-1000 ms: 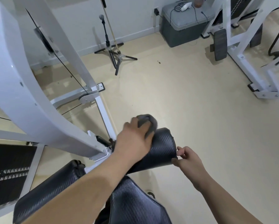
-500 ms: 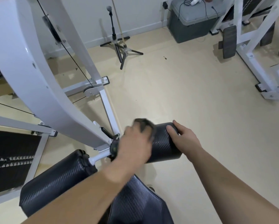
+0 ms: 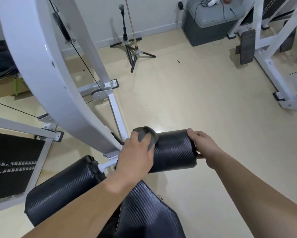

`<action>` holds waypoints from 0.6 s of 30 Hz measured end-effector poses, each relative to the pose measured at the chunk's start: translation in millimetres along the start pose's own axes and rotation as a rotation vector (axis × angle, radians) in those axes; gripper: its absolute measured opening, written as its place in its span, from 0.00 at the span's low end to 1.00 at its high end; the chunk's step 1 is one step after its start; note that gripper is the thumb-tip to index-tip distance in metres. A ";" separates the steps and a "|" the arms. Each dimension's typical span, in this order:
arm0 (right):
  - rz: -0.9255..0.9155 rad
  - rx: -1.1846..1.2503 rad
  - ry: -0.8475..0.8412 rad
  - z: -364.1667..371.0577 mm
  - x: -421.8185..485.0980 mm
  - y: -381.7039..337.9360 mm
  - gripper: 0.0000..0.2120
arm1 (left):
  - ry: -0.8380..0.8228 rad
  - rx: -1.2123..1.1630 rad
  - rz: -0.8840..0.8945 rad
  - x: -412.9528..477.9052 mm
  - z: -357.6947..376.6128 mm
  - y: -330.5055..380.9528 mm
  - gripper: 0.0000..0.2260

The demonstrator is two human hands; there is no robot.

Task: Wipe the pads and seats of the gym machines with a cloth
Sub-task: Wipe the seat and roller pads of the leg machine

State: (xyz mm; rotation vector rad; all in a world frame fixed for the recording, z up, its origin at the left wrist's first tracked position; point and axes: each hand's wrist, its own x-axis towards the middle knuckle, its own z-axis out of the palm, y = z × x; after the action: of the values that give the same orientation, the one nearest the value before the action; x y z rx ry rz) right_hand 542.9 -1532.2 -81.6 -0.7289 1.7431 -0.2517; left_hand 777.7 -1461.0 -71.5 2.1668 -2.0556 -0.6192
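Note:
A black roller pad (image 3: pixel 174 150) sticks out to the right from the white machine frame (image 3: pixel 46 69). My left hand (image 3: pixel 135 155) grips a grey cloth (image 3: pixel 146 136) and presses it on the pad's inner end. My right hand (image 3: pixel 205 148) holds the pad's outer end, fingers over the top and thumb below. A second roller pad (image 3: pixel 61 188) lies at the lower left. The black seat (image 3: pixel 147 212) is below, partly hidden by my left forearm.
Black stands (image 3: pixel 132 48) rest on the beige floor by the far wall. A grey box (image 3: pixel 211 23) with cables sits at the back right. Another white machine (image 3: pixel 271 54) fills the right side. A weight stack (image 3: pixel 10 162) is at the left.
My right hand moved from pinching the pad's end rim to gripping over its outer end. My left hand kept rubbing the cloth on the pad's inner end. The view shifted slightly.

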 end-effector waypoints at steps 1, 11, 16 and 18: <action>-0.015 0.033 -0.026 -3.4 -4.2 6.2 0.17 | 0.011 -0.028 0.037 6.2 3.1 19.0 0.19; -0.178 -0.039 -0.040 -8.7 -26.2 22.7 0.17 | -0.095 0.126 0.221 1.5 25.4 33.2 0.26; -0.321 0.034 -0.038 2.8 -44.3 62.7 0.21 | -0.099 0.004 -0.152 7.4 5.6 -21.8 0.19; -0.279 0.064 0.004 4.5 -50.0 76.8 0.20 | -0.086 -0.061 -0.127 -4.9 1.6 -4.5 0.16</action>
State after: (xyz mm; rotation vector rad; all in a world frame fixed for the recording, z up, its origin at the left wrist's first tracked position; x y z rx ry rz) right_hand 527.6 -1441.8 -83.3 -0.9243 1.6274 -0.4973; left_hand 781.3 -1455.5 -73.4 2.2877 -1.9214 -0.7911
